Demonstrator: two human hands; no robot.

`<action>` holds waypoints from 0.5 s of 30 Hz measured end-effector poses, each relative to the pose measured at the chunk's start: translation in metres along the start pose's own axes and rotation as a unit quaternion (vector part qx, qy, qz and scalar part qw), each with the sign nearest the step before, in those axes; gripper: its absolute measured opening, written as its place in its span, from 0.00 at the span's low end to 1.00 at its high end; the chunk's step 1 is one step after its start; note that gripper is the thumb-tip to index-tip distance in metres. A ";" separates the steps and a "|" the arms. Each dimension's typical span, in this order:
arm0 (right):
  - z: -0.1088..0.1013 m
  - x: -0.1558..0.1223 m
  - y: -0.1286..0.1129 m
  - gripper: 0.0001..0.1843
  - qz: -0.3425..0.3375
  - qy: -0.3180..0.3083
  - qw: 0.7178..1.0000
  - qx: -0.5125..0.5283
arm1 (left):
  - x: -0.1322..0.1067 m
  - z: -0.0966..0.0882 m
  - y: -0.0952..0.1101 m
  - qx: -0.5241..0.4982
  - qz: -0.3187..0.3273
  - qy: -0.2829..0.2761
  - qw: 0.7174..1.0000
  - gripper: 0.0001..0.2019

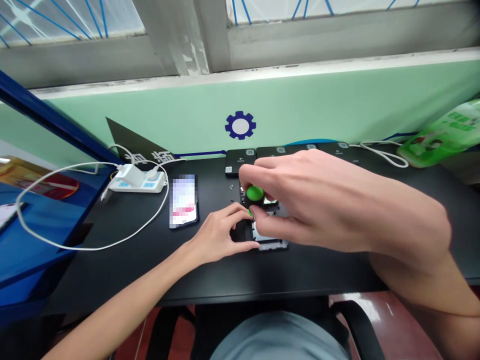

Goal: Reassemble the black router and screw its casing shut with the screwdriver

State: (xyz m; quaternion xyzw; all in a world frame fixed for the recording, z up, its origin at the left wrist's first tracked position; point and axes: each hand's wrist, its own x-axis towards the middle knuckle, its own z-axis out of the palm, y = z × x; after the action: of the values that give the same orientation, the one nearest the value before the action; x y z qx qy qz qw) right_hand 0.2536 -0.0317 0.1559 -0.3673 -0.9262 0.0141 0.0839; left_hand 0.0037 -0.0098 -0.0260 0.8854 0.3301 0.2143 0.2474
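Observation:
My right hand [315, 200] grips a screwdriver [255, 193] with a black handle and a bright green cap, held upright over an opened phone [273, 246]. The phone lies on the black table with its inner metal and dark parts exposed; my right hand covers much of it. At its left side is my left hand [219, 232], thumb against the lower edge and fingertips by the green lower part of the screwdriver, holding the phone in place. The screwdriver's tip is hidden. A few tiny screws [231, 187] lie left of the phone.
Several black boxes [237, 161] with small labels line the wall. To the left are a smartphone [183, 202] with a lit screen and a white power strip [150, 185] with a looping cable [75, 247]. A green packet [444, 132] stands at the right.

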 end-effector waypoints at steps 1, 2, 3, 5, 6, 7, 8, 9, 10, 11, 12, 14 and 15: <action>0.000 0.000 -0.001 0.12 0.002 0.001 1.000 -0.001 | 0.000 0.000 0.000 -0.002 -0.002 0.000 1.000 0.27; 0.001 0.001 -0.001 0.12 0.003 0.003 1.000 -0.002 | 0.000 0.000 0.000 -0.002 -0.003 0.002 1.000 0.27; 0.001 0.001 -0.001 0.13 0.001 0.004 1.000 -0.005 | 0.000 0.000 0.001 0.000 -0.001 0.003 1.000 0.27; 0.002 0.002 -0.002 0.16 0.003 0.002 1.000 -0.017 | 0.000 0.000 0.000 0.007 0.008 0.009 1.000 0.27; 0.003 0.002 -0.003 0.19 0.008 0.003 1.000 -0.028 | 0.000 0.001 0.000 0.009 0.012 0.013 1.000 0.27; 0.004 0.003 -0.003 0.23 0.017 0.008 0.999 -0.041 | 0.000 0.001 -0.001 0.009 0.015 0.017 1.000 0.28; 0.004 0.004 -0.004 0.25 0.027 0.016 0.998 -0.057 | 0.000 0.002 -0.001 0.009 0.018 0.021 1.000 0.28; 0.005 0.005 -0.005 0.27 0.040 0.024 0.996 -0.072 | 0.000 0.002 -0.001 0.008 0.020 0.024 0.999 0.27; 0.006 0.006 -0.005 0.27 0.050 0.032 0.995 -0.085 | 0.000 0.002 -0.002 0.008 0.021 0.025 0.999 0.27; 0.007 0.007 -0.006 0.26 0.055 0.037 0.993 -0.093 | 0.000 0.003 -0.002 0.008 0.022 0.026 0.999 0.27; 0.008 0.007 -0.006 0.24 0.054 0.037 0.994 -0.092 | 0.000 0.003 -0.002 0.010 0.023 0.027 0.999 0.27; 0.011 0.008 -0.005 0.20 0.032 0.031 0.996 -0.071 | 0.000 0.003 -0.002 0.012 0.025 0.031 0.999 0.28; 0.012 0.007 -0.004 0.17 0.019 0.029 0.998 -0.058 | 0.000 0.003 -0.002 0.013 0.027 0.033 0.999 0.28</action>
State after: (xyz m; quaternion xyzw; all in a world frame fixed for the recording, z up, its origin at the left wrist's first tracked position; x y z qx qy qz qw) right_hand 0.2437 -0.0288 0.1452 -0.3891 -0.9156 -0.0485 0.0891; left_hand 0.0039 -0.0092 -0.0296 0.8896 0.3172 0.2453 0.2188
